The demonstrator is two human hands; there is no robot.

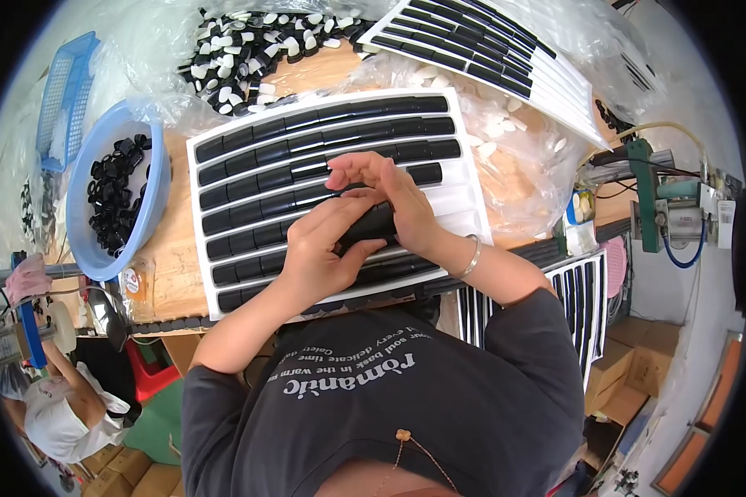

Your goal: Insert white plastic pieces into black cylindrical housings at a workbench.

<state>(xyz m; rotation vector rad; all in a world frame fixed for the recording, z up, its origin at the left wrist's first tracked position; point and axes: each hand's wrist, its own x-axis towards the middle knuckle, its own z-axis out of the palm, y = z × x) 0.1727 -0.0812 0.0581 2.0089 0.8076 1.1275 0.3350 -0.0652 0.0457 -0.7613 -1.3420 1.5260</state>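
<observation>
At the wooden surface's (174,265) left edge stands a blue basin (159,178) of black caps. The white tray (464,217) fills its middle, its rows running left-right. Over the tray's near side, left hand (319,248) and right hand (393,203) together clasp a black tube (371,224), long axis left-right.

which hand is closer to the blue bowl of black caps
Left. The left hand lies over the white tray, on the side toward the blue bowl. The right hand sits farther across the tray, away from it. Neither touches the bowl.
</observation>
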